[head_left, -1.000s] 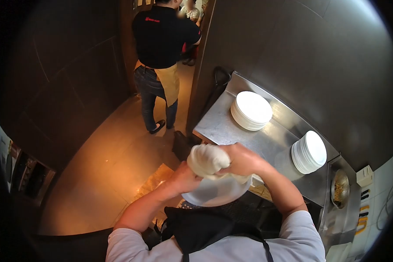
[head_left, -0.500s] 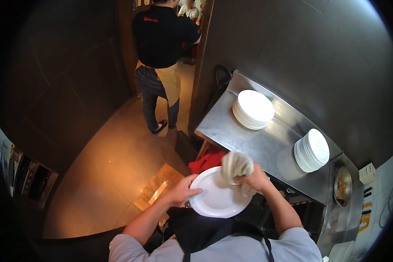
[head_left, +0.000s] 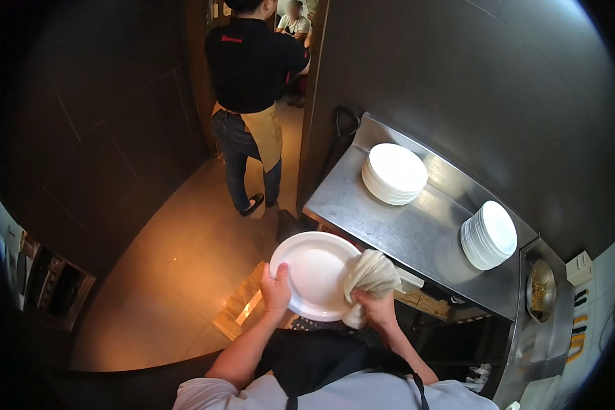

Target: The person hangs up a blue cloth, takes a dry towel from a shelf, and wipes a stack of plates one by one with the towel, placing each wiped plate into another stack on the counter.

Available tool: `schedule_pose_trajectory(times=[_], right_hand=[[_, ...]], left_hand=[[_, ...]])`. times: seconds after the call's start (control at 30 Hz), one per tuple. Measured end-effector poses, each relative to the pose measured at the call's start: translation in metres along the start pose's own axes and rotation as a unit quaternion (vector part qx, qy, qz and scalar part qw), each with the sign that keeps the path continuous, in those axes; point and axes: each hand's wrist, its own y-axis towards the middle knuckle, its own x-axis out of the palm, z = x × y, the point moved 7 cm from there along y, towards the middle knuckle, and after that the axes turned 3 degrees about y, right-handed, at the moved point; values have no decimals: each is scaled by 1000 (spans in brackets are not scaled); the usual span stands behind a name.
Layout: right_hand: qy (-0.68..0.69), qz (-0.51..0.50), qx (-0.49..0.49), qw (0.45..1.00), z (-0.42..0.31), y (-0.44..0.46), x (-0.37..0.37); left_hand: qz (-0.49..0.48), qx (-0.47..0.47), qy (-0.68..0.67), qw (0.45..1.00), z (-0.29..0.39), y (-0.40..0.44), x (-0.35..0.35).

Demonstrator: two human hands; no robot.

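A white oval plate point(head_left: 314, 273) is held in front of my body, its inner face turned up. My left hand point(head_left: 276, 290) grips its left rim, thumb on top. At the right rim my right hand point(head_left: 376, 307) is closed on a bunched pale cloth point(head_left: 372, 275), which lies against the plate's edge. Beyond my hands, on the steel counter point(head_left: 348, 198), stand two stacks of white plates: one point(head_left: 396, 171) toward the back left, the other point(head_left: 490, 234) on the right.
A person in a black shirt point(head_left: 253, 65) stands in the doorway, back turned, with another person point(head_left: 294, 24) beyond. On the right are a metal pan point(head_left: 542, 290) with food and a white box point(head_left: 579, 268). Cardboard point(head_left: 242, 304) lies on the floor.
The plate has swung up and left, more level than before. The cloth moved from over the plate to its right rim. My left hand shifted to the plate's left edge.
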Motion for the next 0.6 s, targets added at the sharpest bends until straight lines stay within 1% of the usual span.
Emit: schedule_pose_trajectory(times=[0.07, 0.1, 0.13, 0.17, 0.2, 0.23, 0.27, 0.3, 0.33, 0.4, 0.43, 0.47, 0.5, 0.53, 0.57, 0.6], right_hand=[[10, -55, 25, 998, -22, -1, 12], [-59, -88, 36, 994, -36, 5, 18], [-128, -122, 46, 983, -51, 17, 22], [-236, -154, 50, 958, -60, 28, 26], [-259, -162, 42, 951, -70, 34, 33], [-282, -169, 34, 944, -80, 39, 39], [-306, -177, 24, 935, -86, 41, 43], [-320, -208, 26, 924, -79, 46, 45], [-258, -238, 39, 936, -77, 47, 48], [-128, -296, 71, 944, -75, 47, 60], [-21, -261, 132, 956, -72, 43, 63], [47, -226, 159, 960, -66, 44, 68], [54, -199, 138, 969, -51, 46, 71], [24, -178, 86, 980, -29, 45, 72], [0, -173, 43, 984, -8, 38, 72], [-31, -171, -11, 985, 18, 25, 68]], left_hand=[[-64, 72, 50, 994, 18, 11, -1], [-96, 103, 78, 987, 26, 10, -2], [-119, 110, 113, 980, 35, 8, 0], [-142, 119, 146, 972, 49, 7, 4], [-164, 129, 177, 962, 63, 5, 9], [-173, 142, 164, 961, 76, 4, 12], [-180, 152, 188, 954, 85, 6, 14], [-187, 161, 211, 946, 91, 10, 13], [-193, 169, 235, 938, 94, 12, 13], [-247, 113, 187, 944, 74, 17, 18], [-274, 84, 163, 944, 63, 18, 21], [-270, 69, 76, 958, 57, 16, 26], [-263, 55, -11, 963, 52, 6, 38], [-255, 40, -99, 961, 46, -1, 48], [-246, 7, -108, 963, 37, -3, 53], [-198, -38, -133, 970, 27, 3, 48]])
